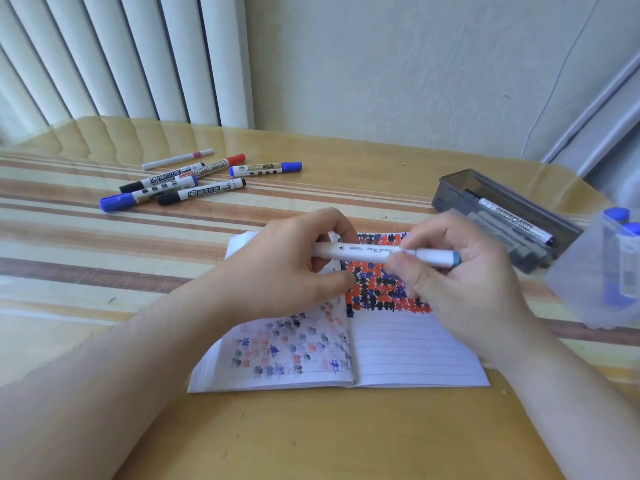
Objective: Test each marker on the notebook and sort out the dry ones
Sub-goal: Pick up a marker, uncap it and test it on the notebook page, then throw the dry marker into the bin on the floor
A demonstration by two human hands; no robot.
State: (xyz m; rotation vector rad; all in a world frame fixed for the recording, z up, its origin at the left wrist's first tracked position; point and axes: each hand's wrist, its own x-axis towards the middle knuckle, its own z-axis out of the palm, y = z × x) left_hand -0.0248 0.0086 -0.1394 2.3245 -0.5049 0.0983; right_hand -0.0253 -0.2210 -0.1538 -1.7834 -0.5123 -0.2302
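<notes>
A white marker with a teal end lies level above the open notebook. My left hand grips its left end with curled fingers. My right hand pinches its right part near the teal end. The marker's caps look closed. The notebook's right page is covered at the top with red, blue and black test marks; the left page shows fainter marks. Several whiteboard markers with blue, black and red caps lie in a loose group at the far left of the table.
A dark grey open box holding a whiteboard marker stands at the right. A translucent container with blue-capped markers is at the right edge. The striped table meets a wall and vertical blinds behind.
</notes>
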